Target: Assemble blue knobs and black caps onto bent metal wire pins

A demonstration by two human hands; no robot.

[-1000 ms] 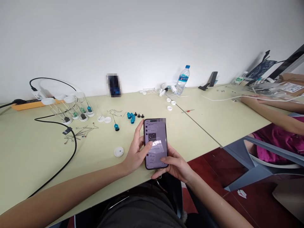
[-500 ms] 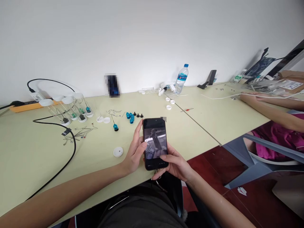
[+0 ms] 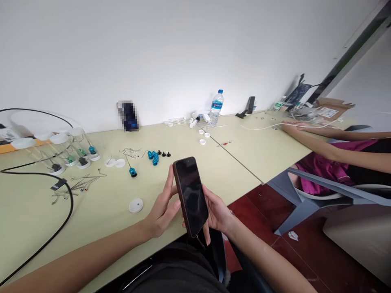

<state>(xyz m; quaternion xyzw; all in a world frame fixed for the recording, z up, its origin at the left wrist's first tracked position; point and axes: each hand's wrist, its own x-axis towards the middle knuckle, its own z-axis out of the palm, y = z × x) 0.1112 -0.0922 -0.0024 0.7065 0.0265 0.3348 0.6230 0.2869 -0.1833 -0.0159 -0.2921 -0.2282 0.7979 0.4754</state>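
Pale surface stands against a white wall. Phone, screen dark, is held at the surface's near edge, long axis pointing away and slightly left. Right hand: fingers closed around its right side. Left hand: fingers part-open along its left edge.

Both forearms angle inward, left hand with thumb and index finger spread, right hand curled in a grip

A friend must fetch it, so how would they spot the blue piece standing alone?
On the pale table, find the white disc beside the left hand. Beyond it, toward the wall, is the blue piece. Unlike the blue cluster, it stands alone, a thin rod slanting up.
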